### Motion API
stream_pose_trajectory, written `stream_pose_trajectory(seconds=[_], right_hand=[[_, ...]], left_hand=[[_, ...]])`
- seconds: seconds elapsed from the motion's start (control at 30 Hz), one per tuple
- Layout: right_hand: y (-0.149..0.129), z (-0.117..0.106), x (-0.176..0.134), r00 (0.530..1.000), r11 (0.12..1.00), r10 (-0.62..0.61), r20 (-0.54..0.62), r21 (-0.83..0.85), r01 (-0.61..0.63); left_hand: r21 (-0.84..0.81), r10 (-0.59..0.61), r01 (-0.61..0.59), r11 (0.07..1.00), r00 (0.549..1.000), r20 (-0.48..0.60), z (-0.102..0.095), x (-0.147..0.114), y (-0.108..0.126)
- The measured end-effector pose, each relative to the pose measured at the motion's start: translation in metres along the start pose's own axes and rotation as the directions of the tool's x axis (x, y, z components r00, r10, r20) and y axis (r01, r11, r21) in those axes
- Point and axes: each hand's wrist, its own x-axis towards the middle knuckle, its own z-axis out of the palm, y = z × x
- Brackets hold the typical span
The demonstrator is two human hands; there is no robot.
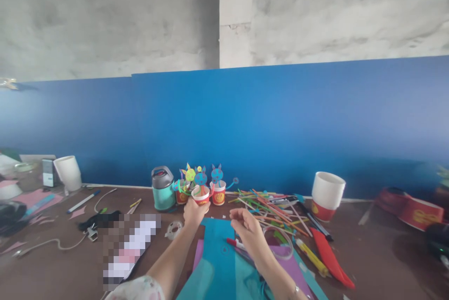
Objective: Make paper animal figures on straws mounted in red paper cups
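Observation:
My left hand (194, 212) grips a red and white paper cup (200, 194), from which a blue paper cat head (200, 176) sticks up. Directly right of it stands another paper cup (219, 193) with a blue cat head (217, 174) and a curled pipe-cleaner-like arm. Partly hidden behind the held cup is a third cup (181, 196), near a yellow cat head (190, 173). Above the blue paper sheets (217, 234), my right hand (247, 230) is open with its fingers loosely bent and nothing visible in it. A red-capped pen (235, 244) lies beneath that hand.
A teal jar (163, 196) stands left of the cups. Coloured sticks (273, 206) lie scattered at right, with clear tape (278, 242), a yellow tube (312, 258) and stacked paper cups (327, 192). At left are a tape roll (174, 230) and a pen (83, 202).

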Motion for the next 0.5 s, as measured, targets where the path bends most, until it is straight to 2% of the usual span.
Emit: stream_pose_trajectory(seconds=[0.23, 0.5], right_hand=[[0.0, 0.0, 0.001, 1.0, 1.0, -0.016, -0.015, -0.011, 0.016], [-0.002, 0.0, 0.0, 1.0, 1.0, -0.016, -0.023, -0.001, 0.016]], left_hand=[[0.139, 0.003, 0.001, 0.99, 1.0, -0.026, 0.004, -0.011, 0.008], [0.193, -0.001, 0.002, 0.981, 1.0, -0.009, 0.0, -0.01, 0.01]])
